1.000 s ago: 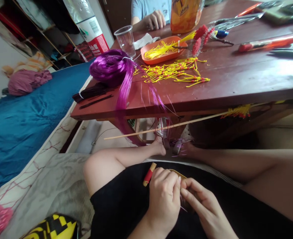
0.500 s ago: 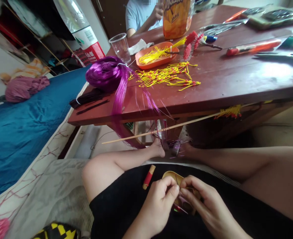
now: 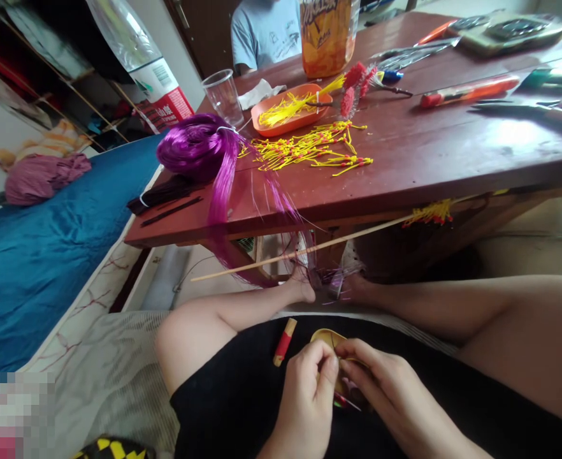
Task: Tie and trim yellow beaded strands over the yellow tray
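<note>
Our left hand and right hand are close together on our lap, both pinching a small yellow piece. It might slip if we pull the tiny threads too hard.

Left hand slid back off the yellow piece, uncovering its curved edge. Right hand closed in, fingertips now meeting. Person's hand opposite withdrawn from tabletop.
</note>
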Demonstrator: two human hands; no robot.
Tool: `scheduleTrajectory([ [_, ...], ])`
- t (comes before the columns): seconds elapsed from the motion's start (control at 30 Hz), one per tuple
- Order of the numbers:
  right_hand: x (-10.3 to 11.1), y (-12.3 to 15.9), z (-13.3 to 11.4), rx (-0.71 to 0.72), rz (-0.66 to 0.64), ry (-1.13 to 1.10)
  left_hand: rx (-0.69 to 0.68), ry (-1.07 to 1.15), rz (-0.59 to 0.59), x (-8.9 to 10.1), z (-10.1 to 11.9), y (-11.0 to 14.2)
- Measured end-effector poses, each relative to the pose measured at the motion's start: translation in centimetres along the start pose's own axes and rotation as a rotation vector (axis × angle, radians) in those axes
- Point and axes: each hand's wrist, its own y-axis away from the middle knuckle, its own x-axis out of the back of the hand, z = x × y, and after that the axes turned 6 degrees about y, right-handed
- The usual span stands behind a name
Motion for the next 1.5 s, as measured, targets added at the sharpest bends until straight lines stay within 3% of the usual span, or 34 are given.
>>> scheduleTrajectory([
  [0.13,-0.1,0.3,-0.3,0.013,0.050,0.040,-0.043,-0.042,0.015,-0.1,-0.2,0.2],
  [0.3,-1.0,0.6,-0.3,0.029,0.171,0.062,0.001,0.109,-0.007,-0.3,-0.9,0.7],
  [0.53,0.2,0.8,0.2,-0.091,0.012,-0.308,0.084,0.364,-0.045,-0.2,-0.7,0.5],
  [0.8,0.3,1.3,0.6,-0.070,0.041,-0.248,0.081,0.273,-0.042,0.0,-0.2,0.8],
  [1.1,0.3,1.4,-0.5,-0.061,0.051,-0.383,0.172,0.420,-0.085,-0.1,-0.2,1.0],
  [1.33,-0.2,1.5,-1.3,-0.208,0.045,-0.868,0.140,0.789,-0.168,-0.8,-0.6,1.0],
  [1.43,-0.2,1.2,-1.2,-0.189,0.007,-0.843,0.165,0.761,-0.129,-0.5,-0.4,1.0],
  [1.5,0.1,0.9,-0.5,-0.170,-0.025,-0.673,0.147,0.644,-0.039,0.4,-0.5,1.1],
])
